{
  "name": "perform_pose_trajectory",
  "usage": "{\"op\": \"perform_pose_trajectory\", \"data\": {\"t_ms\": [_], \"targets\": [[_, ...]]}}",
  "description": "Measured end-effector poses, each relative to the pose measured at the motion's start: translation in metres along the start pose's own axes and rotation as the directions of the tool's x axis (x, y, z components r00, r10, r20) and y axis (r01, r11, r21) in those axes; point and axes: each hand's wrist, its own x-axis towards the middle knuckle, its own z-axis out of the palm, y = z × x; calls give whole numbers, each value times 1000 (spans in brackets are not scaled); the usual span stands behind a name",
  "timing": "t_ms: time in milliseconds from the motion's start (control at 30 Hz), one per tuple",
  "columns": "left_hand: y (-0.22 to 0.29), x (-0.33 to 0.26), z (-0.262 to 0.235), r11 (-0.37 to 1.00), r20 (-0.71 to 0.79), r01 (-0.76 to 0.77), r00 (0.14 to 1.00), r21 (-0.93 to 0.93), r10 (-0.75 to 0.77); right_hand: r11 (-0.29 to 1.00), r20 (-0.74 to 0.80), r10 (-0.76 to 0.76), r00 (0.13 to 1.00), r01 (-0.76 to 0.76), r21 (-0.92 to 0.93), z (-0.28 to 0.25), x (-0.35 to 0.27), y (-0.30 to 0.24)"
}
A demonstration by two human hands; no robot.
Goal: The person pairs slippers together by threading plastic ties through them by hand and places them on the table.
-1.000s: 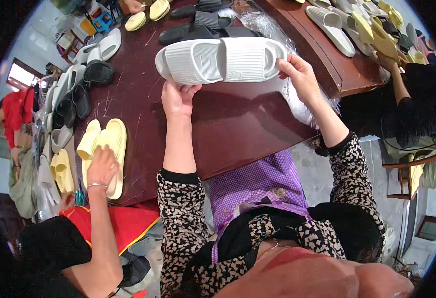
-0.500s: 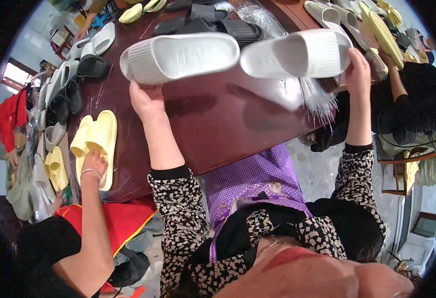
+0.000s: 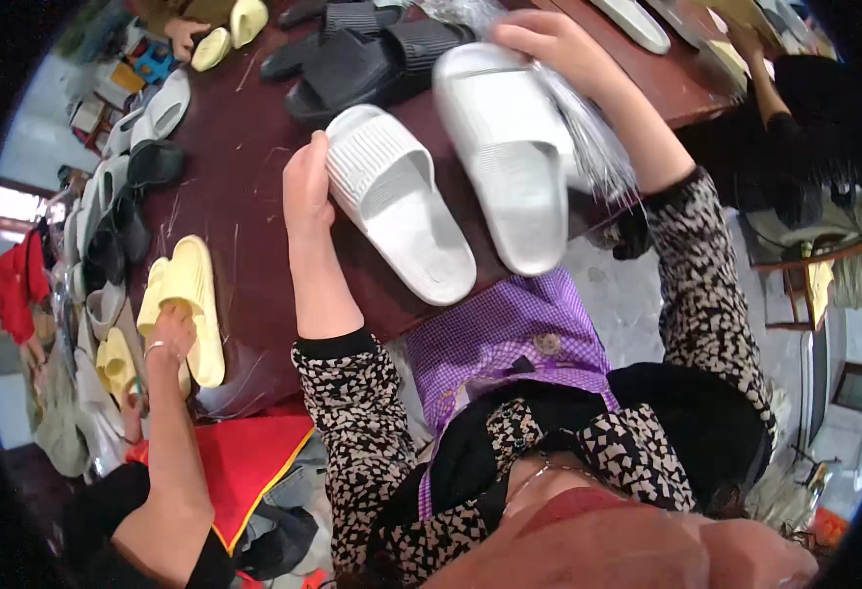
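Two pale grey slide sandals with ribbed straps are held up over the dark red table (image 3: 254,137), toes away from me and heels toward my apron. My left hand (image 3: 307,187) is closed on the toe-side edge of the left slide sandal (image 3: 402,211). At the toe of the right slide sandal (image 3: 510,167) is my right hand (image 3: 549,44), gripping it from the far side; some of its fingers are hidden or blurred. Behind the right sandal and below my right wrist hangs a bundle of clear thin ties (image 3: 593,147).
Several black slides (image 3: 352,69) lie on the table beyond my hands. At the left, a co-worker's hand (image 3: 174,329) holds yellow slides (image 3: 190,294). Grey and black slides line the left edge. Another hand (image 3: 186,37) is near yellow slides (image 3: 230,39) at the far side.
Both grey slides have swung from lying sideways, end to end, to pointing away from me side by side. My right hand has moved up and left; my left hand rose slightly.
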Motion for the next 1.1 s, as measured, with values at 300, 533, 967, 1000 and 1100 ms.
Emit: {"op": "perform_pose_trajectory", "data": {"t_ms": [300,533,967,1000,1100], "targets": [[-8,1,3,841,-125,-396,875,367,467,991,-157,131,979,-125,47,-36,-25,-5],[-9,9,11,887,-123,-344,910,307,396,914,-151,118,981,-167,-370,-55,-88,40],[-17,14,7,896,-114,-356,911,266,396,495,42,-245,969,162,-854,-6,-54,75],[-15,13,6,894,-121,-361,907,267,403,495,46,-254,966,170,-852,-3,-48,78],[-11,9,5,887,-122,-385,897,254,424,357,80,-141,987,126,-926,3,-35,83]]}}
